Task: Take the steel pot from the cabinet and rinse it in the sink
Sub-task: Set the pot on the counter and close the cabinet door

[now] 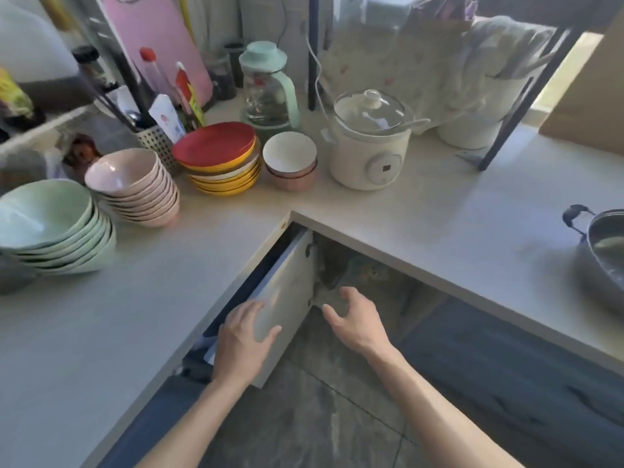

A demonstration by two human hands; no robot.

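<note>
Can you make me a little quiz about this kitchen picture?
1. True or false: the left hand rests on the open cabinet door.
2. What colour is the top plate of the plate stack? A red, B blue, C black.
3. Fill in: the steel pot sits on the ____, at the right edge.

Key: 1 true; 2 A; 3 counter. The right hand is open and empty.

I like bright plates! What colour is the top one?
Red; the top plate shows best in the head view.
</note>
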